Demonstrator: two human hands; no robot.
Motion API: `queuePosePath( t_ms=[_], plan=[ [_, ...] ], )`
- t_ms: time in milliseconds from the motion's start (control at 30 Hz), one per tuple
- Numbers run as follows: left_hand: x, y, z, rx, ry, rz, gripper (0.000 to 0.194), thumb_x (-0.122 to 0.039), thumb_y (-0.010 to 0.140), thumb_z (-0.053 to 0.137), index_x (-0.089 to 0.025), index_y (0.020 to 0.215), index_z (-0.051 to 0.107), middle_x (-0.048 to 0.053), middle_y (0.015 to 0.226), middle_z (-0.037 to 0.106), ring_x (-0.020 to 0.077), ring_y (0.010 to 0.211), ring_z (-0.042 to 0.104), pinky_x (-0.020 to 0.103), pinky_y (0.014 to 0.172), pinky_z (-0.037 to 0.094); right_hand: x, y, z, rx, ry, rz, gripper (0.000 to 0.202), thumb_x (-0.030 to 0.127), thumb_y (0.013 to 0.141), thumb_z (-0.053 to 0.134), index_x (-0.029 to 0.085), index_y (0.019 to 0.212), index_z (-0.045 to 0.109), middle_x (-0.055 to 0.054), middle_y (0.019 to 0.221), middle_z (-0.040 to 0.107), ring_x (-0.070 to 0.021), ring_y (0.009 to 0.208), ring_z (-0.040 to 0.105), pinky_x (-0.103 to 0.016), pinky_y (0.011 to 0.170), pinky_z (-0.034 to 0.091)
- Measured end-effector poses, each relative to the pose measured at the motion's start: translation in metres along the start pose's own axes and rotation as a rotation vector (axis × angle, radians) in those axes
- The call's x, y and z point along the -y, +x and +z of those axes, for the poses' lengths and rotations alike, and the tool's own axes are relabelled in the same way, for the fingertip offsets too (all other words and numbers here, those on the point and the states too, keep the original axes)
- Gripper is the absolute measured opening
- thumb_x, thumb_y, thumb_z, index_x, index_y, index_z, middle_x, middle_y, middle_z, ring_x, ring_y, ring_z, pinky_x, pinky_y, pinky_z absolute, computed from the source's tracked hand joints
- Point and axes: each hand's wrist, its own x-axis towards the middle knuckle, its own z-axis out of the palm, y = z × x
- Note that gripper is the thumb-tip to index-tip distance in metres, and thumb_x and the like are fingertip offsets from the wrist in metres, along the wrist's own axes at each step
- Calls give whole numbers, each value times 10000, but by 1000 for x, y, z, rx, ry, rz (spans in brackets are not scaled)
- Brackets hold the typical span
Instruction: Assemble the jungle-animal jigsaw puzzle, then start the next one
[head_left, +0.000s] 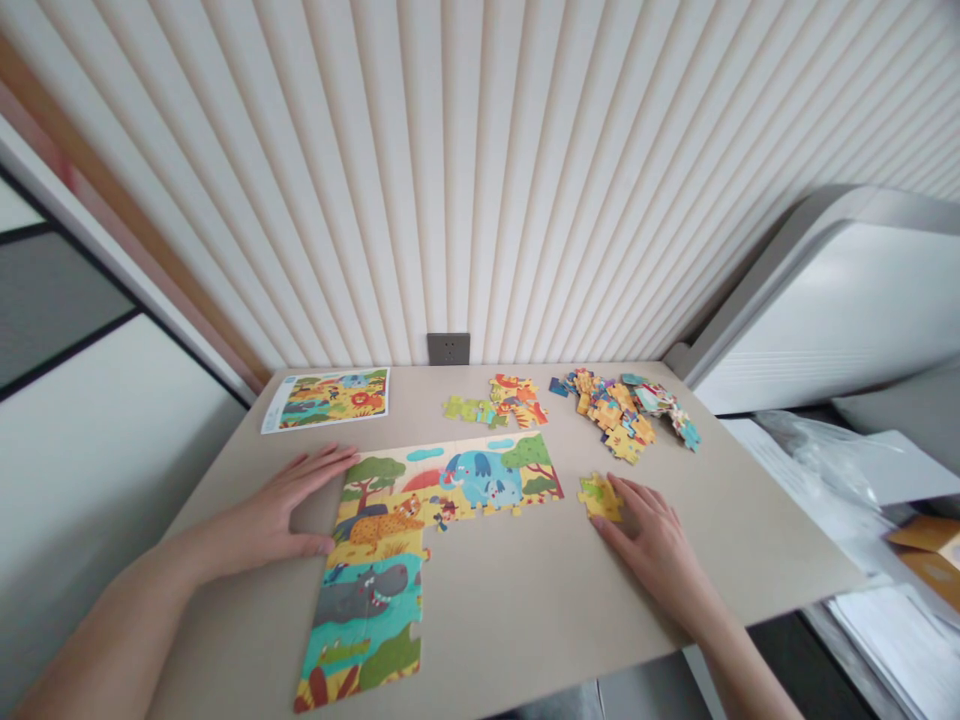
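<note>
Jigsaw puzzle (379, 530), partly assembled, on a beige surface (517, 610); it serves as the landmark for all positions below. Its joined portion forms an angular shape, one arm running along the far edge and the other along the left edge toward the viewer. The far arm shows a tree, blue elephants and a second tree at the right end; a spotted cat lies near the corner, and a grey hippopotamus in turquoise water occupies the near arm. The left hand (274, 510) is spread wide at the puzzle's left edge, thumb by the side and fingertips by the far corner, holding no piece. The right hand (651, 527), to the right of the puzzle, is narrowed about a yellow-and-green piece (598, 497), thumb and fingers at its rim; whether the piece is raised cannot be told. Beyond the puzzle's left end lies a printed reference sheet (330, 400) with the same animal scene. Just beyond its far edge is a small group of orange and green pieces (521, 402). Farther right and beyond lies a heaped pile of loose pieces (615, 410), many overlapping. A dark wall socket (448, 349) is set in the ribbed wall panel (461, 200) behind the puzzle.
</note>
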Motion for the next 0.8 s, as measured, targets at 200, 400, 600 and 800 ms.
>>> queuePosePath(
  t_ms=[200, 400, 600, 800],
  plan=[
    [-1, 0, 0, 20, 3, -10, 1080, -712, 849, 744, -360, 1704, 185, 87, 1760, 251, 403, 1619, 217, 598, 1306, 227, -1, 7, 10, -3, 47, 2, 573, 542, 993, 616, 278, 1501, 575, -124, 1448, 637, -341, 1300, 605, -554, 1080, 488],
    [-1, 1, 1, 25, 6, -1, 1064, -697, 860, 741, -377, 1702, 176, 61, 1763, 244, 385, 1627, 196, 583, 1316, 213, 3, 3, 8, -21, -8, -59, 643, 609, 982, 627, 280, 1528, 547, -131, 1384, 660, -344, 1272, 618, -538, 1077, 482],
    [-3, 2, 0, 21, 0, 3, 1060, -700, 865, 735, -369, 1703, 176, 64, 1766, 235, 377, 1632, 188, 583, 1314, 225, 7, 0, 6, -92, -87, -138, 657, 625, 983, 628, 245, 1515, 567, -149, 1318, 687, -343, 1213, 647, -533, 1057, 504],
    [-5, 3, -1, 20, -5, -4, 1078, -721, 848, 739, -355, 1702, 191, 74, 1758, 258, 380, 1624, 213, 581, 1315, 213, 15, -4, -1, -112, -58, -148, 643, 583, 972, 680, 240, 1502, 558, -144, 1335, 675, -347, 1217, 638, -544, 1055, 519]
  ],
)
